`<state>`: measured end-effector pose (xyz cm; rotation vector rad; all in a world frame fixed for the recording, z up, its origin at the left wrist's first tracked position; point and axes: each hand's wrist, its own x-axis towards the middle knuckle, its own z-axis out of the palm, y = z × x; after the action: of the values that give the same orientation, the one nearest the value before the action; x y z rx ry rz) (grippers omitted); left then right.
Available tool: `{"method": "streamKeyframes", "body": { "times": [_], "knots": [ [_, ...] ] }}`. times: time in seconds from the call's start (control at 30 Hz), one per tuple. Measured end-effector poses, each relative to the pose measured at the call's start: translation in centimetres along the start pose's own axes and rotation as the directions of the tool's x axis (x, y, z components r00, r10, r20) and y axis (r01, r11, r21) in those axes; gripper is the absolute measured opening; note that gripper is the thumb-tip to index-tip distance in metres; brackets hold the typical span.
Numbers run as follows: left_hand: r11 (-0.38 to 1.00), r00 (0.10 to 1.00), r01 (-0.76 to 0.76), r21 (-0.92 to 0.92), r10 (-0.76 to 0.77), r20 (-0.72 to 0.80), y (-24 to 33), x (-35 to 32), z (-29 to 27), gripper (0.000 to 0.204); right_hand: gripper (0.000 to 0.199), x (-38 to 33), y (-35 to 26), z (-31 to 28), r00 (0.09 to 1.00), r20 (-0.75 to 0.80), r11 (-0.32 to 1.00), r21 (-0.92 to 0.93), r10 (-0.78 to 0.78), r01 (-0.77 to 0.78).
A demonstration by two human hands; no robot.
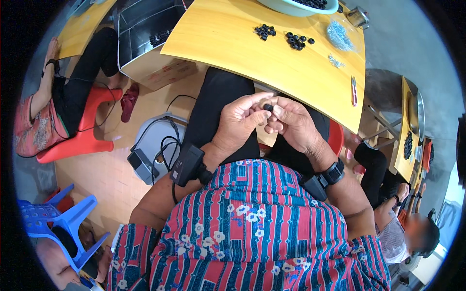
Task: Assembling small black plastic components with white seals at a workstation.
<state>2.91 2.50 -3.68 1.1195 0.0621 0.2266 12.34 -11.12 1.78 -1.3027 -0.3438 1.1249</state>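
A small black round piece (268, 107) sits between my hands, just off the near edge of the yellow table (218, 39). My left hand (238, 121) pinches it with thumb and forefinger. From the other side, my right hand (297, 123) has its thumb against the piece and the fingers curled in. Further up the table lie two loose piles: small black pieces (264, 32) on the left and larger black round pieces (297, 41) on the right. To their right, small silvery-blue parts (339, 36) fill a clear container, with several loose parts (335, 61) nearer me.
A pale green basin (301, 8) holding black pieces and a metal cup (358, 17) stand at the table's far side. Red-handled snips (354, 92) lie near its right edge. A carton (165, 72) and grey stool (158, 140) stand left. People sit on both sides.
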Motion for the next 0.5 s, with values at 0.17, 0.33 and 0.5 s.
{"method": "streamKeyframes", "body": {
  "times": [0.17, 0.33, 0.5],
  "knots": [
    [0.992, 0.998, -0.060, 0.108, 0.059, 0.007, -0.36, 0.09, -0.07, 0.026, 0.028, -0.38, -0.36, -0.11, 0.988, 0.060, 0.929, 0.337, 0.141, -0.153],
    [0.997, 0.999, 0.026, 0.068, -0.023, -0.032, 0.07, -0.14, 0.02, 0.023, 0.029, -0.38, 0.01, -0.38, 0.980, 0.119, 0.880, 0.434, 0.159, -0.195],
    [0.990, 0.999, 0.018, 0.140, -0.014, -0.029, -0.07, -0.06, -0.18, 0.021, 0.028, -0.49, 0.11, -0.37, 0.974, 0.127, 0.837, 0.499, 0.186, -0.225]
  ]
}}
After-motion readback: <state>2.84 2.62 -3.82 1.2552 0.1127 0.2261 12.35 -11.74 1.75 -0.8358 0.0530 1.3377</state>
